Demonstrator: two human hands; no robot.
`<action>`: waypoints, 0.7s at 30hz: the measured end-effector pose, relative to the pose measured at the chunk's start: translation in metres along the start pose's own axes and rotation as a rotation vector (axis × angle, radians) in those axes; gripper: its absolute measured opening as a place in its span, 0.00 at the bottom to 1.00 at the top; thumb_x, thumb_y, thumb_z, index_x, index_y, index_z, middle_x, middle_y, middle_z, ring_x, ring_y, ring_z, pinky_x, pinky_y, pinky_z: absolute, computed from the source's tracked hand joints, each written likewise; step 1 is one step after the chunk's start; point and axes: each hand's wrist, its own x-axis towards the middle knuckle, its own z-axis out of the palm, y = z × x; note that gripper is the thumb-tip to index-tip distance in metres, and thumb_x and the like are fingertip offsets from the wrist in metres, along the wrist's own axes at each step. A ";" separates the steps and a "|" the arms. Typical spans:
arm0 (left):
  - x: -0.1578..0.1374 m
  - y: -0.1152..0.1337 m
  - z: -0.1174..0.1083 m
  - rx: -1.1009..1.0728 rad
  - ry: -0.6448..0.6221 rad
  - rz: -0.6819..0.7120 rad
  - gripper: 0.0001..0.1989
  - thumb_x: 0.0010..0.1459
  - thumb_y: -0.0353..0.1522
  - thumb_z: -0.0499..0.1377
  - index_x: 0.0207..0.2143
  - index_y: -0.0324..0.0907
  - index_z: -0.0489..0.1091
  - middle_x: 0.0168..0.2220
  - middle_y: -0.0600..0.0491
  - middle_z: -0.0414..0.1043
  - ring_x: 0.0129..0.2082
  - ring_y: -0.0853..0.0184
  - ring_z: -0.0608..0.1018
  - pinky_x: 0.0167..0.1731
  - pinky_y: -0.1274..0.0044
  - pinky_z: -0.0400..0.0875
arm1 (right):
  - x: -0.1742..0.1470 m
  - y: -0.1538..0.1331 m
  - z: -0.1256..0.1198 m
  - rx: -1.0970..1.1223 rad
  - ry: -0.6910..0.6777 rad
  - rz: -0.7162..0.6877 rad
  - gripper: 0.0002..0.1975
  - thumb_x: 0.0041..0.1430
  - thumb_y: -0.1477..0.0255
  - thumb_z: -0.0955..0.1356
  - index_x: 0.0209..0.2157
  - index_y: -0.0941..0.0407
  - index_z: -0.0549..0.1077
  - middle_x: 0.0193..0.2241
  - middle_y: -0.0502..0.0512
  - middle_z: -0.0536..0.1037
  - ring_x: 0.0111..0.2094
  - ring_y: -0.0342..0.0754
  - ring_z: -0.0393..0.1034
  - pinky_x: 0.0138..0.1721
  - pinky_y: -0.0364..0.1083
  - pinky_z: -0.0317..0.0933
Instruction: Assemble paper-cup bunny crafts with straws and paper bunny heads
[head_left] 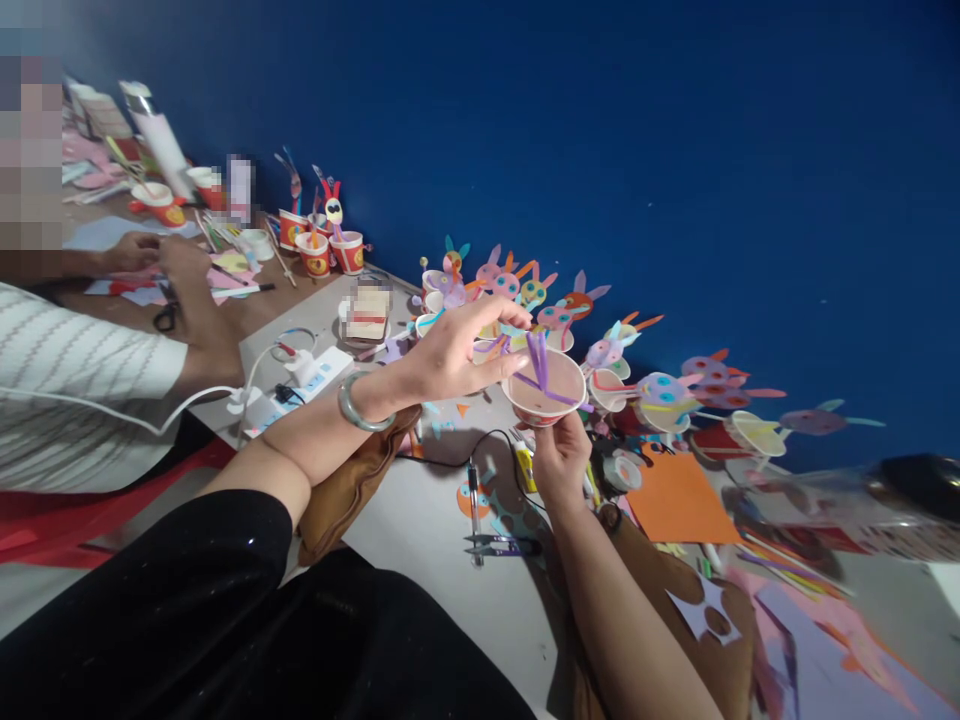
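A person seated at a crowded craft table (442, 590) holds up a paper cup (561, 375) in the right hand (562, 458), its fingers grasping the cup from below. Purple strips (537, 362) stand bent at the cup's mouth, one end jutting past the rim. The left hand (454, 352), a bangle (363, 402) at its wrist, hovers just beside the strips with thumb and index finger parted; whether they touch the purple cannot be told. Below the cup lie a black pen (474, 495), thread snips (499, 546) and a yellow tube (525, 467), near an orange sheet (686, 500). Rabbit-eared paper-cup figures (664, 392) line the blue wall (540, 130). At left, a co-worker in a striped top (82, 365) works beside black-handled scissors (166, 316).
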 end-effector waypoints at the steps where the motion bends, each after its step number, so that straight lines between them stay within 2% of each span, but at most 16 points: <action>1: 0.000 -0.002 0.001 -0.006 -0.008 -0.030 0.17 0.63 0.36 0.65 0.52 0.39 0.73 0.52 0.43 0.80 0.51 0.59 0.81 0.54 0.67 0.77 | 0.000 0.001 0.000 0.005 0.004 -0.002 0.13 0.64 0.58 0.72 0.35 0.54 0.75 0.28 0.52 0.79 0.28 0.46 0.73 0.31 0.46 0.72; 4: 0.001 -0.009 0.005 -0.060 -0.041 -0.080 0.18 0.63 0.38 0.66 0.51 0.37 0.75 0.50 0.41 0.81 0.49 0.60 0.82 0.52 0.68 0.78 | -0.001 0.004 -0.001 -0.013 -0.008 0.002 0.13 0.64 0.58 0.72 0.36 0.54 0.75 0.28 0.52 0.79 0.27 0.46 0.73 0.31 0.46 0.71; 7: 0.002 -0.012 0.010 -0.148 -0.061 -0.111 0.13 0.63 0.37 0.66 0.45 0.38 0.78 0.45 0.43 0.83 0.45 0.63 0.83 0.49 0.70 0.78 | -0.002 0.005 -0.001 -0.033 -0.039 -0.003 0.14 0.65 0.57 0.71 0.35 0.54 0.75 0.27 0.52 0.79 0.27 0.45 0.73 0.30 0.45 0.70; 11: 0.002 -0.010 0.017 -0.237 -0.017 -0.104 0.07 0.62 0.34 0.68 0.39 0.40 0.81 0.41 0.46 0.84 0.43 0.65 0.83 0.48 0.71 0.78 | -0.002 0.008 0.001 -0.064 -0.065 -0.002 0.14 0.65 0.57 0.71 0.34 0.54 0.75 0.26 0.51 0.79 0.26 0.45 0.72 0.29 0.45 0.70; 13: 0.001 -0.011 0.021 -0.264 0.002 -0.096 0.05 0.60 0.33 0.69 0.39 0.41 0.82 0.41 0.48 0.84 0.43 0.65 0.83 0.49 0.70 0.78 | -0.002 0.010 0.002 -0.094 -0.074 0.001 0.14 0.65 0.58 0.70 0.34 0.54 0.76 0.27 0.53 0.80 0.28 0.47 0.74 0.32 0.47 0.73; 15: 0.000 -0.012 0.024 -0.294 0.001 -0.086 0.06 0.59 0.33 0.70 0.39 0.43 0.82 0.42 0.48 0.84 0.44 0.65 0.83 0.49 0.70 0.78 | -0.002 0.012 0.003 -0.113 -0.071 -0.020 0.12 0.64 0.59 0.71 0.34 0.53 0.78 0.30 0.55 0.83 0.33 0.51 0.78 0.38 0.51 0.76; 17: 0.000 -0.013 0.027 -0.320 -0.016 -0.070 0.07 0.58 0.34 0.71 0.39 0.43 0.83 0.42 0.49 0.84 0.44 0.65 0.83 0.50 0.69 0.78 | -0.002 0.014 0.003 -0.126 -0.048 -0.061 0.10 0.62 0.61 0.71 0.38 0.53 0.80 0.38 0.59 0.85 0.44 0.56 0.81 0.46 0.55 0.77; 19: -0.001 -0.014 0.028 -0.328 -0.026 -0.052 0.07 0.58 0.35 0.72 0.39 0.44 0.83 0.43 0.48 0.84 0.45 0.65 0.83 0.51 0.69 0.78 | -0.003 0.015 0.003 -0.137 -0.027 -0.094 0.14 0.60 0.63 0.72 0.46 0.53 0.80 0.49 0.62 0.85 0.55 0.59 0.78 0.51 0.55 0.76; 21: -0.002 -0.015 0.030 -0.336 -0.041 -0.030 0.06 0.58 0.34 0.71 0.39 0.45 0.83 0.45 0.49 0.84 0.47 0.64 0.83 0.52 0.69 0.78 | -0.004 0.015 0.003 -0.137 -0.032 -0.099 0.20 0.59 0.64 0.73 0.53 0.53 0.78 0.54 0.63 0.83 0.60 0.60 0.75 0.53 0.55 0.75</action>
